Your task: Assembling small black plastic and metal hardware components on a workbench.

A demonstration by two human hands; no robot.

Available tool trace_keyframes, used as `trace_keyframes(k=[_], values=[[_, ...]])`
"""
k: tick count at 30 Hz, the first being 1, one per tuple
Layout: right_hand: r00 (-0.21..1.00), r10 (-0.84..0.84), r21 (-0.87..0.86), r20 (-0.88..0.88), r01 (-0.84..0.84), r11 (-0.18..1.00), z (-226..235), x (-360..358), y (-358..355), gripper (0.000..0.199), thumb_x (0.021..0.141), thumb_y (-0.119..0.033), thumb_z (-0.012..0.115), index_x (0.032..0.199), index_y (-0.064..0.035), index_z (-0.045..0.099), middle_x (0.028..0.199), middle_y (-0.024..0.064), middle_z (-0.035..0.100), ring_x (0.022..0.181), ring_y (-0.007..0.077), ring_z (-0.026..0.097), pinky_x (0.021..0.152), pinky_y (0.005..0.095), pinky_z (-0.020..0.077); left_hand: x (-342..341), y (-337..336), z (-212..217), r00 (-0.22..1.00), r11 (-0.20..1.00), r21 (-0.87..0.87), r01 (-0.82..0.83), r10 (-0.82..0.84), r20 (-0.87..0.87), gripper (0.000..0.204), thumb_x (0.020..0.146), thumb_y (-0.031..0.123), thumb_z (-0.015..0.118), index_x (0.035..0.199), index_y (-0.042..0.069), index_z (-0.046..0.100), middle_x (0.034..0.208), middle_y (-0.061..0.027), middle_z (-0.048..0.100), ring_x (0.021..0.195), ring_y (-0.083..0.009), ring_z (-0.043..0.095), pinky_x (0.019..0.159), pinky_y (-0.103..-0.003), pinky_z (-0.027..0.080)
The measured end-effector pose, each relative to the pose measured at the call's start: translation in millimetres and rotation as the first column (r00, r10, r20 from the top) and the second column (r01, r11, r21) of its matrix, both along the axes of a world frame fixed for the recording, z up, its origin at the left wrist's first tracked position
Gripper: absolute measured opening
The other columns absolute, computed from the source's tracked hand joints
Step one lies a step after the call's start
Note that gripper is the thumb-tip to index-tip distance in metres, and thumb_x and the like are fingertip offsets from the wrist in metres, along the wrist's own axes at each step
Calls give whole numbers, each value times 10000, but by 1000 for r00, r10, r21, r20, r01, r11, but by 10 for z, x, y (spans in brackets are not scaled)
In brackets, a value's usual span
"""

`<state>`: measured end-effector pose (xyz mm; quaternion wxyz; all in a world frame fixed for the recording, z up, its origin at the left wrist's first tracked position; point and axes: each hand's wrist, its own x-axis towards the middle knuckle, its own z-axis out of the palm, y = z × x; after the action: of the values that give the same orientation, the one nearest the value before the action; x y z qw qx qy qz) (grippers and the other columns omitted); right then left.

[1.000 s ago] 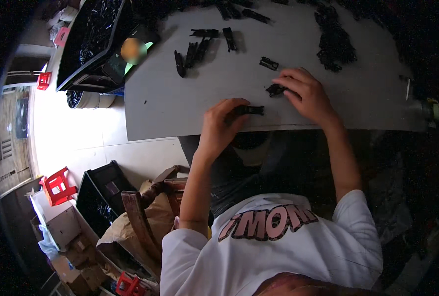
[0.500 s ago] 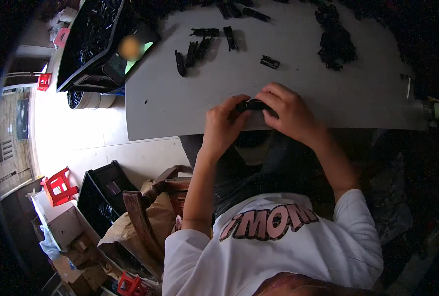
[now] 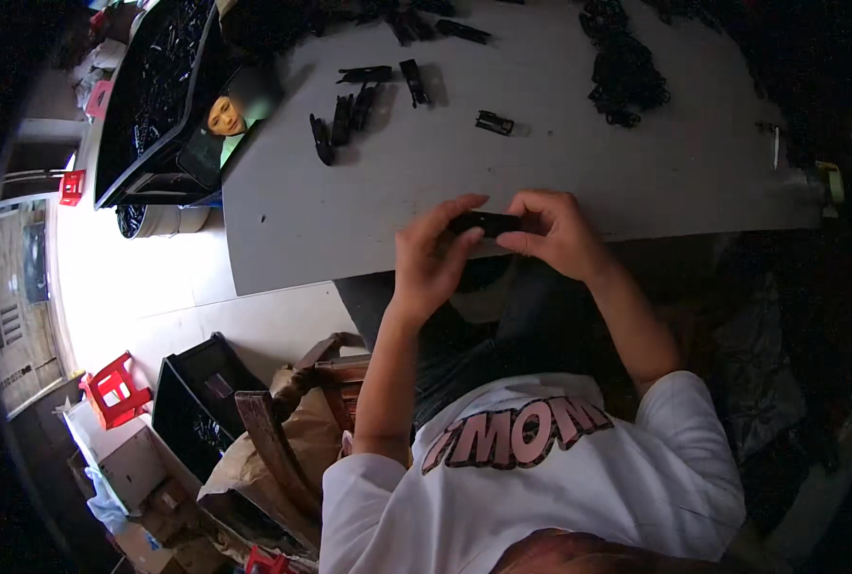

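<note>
the grey table [image 3: 368, 220] serves as the landmark. on its far side lie several loose black clips [image 3: 349, 115], with one more small black piece [image 3: 494, 121] to their right and a tangled black pile [image 3: 622, 72] further right. off the table's left edge rests a black tray [image 3: 158, 96] full of dark parts. on the floor below the table's left corner stand a red stool [image 3: 115, 390], a black crate [image 3: 196, 407] and a brown paper bag [image 3: 292, 450].
</note>
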<state>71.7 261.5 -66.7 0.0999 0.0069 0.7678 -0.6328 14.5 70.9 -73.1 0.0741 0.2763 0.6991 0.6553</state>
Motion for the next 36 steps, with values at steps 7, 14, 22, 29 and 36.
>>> trace_keyframes(k=[7,14,22,29,36], values=[[664,-241,627,-708,748,220,14,-169,970,183,895,-128,572,1042,-25,607,1049,90,585,864,156,580,690,278,477,-36,-68,-18,945,995,46,-94,74,318,137,870,47,547,997,5,573,844,-39,573,774,-97,513,709,-221,408],[685,-372,550,-627,727,411,-317,-133,1183,208,893,-155,592,1042,-12,614,855,80,628,735,156,592,662,267,473,-78,243,-228,990,998,48,29,-35,134,230,837,32,567,1064,12,534,928,-85,525,830,-175,525,764,-285,430],[771,-566,154,-291,621,768,-370,-131,427,159,854,-103,619,966,10,625,889,83,647,792,160,617,703,288,489,-104,894,-134,999,986,-163,-24,17,-41,421,789,128,704,1162,15,543,1071,-147,589,954,-253,588,817,-326,471],[780,-275,405,-562,549,731,-139,-109,131,171,860,-57,598,1013,19,601,1025,95,554,942,209,574,809,300,457,-206,690,-124,993,994,48,-95,98,-64,331,708,84,715,1014,26,603,900,-138,594,811,-322,591,690,-375,475],[769,-201,533,-607,582,615,-132,110,185,202,865,-117,609,1037,-11,606,1055,79,540,795,177,562,679,277,465,-231,167,-3,952,749,-614,-250,73,-298,294,775,175,667,1031,61,577,899,-158,598,775,-340,606,637,-403,479]])
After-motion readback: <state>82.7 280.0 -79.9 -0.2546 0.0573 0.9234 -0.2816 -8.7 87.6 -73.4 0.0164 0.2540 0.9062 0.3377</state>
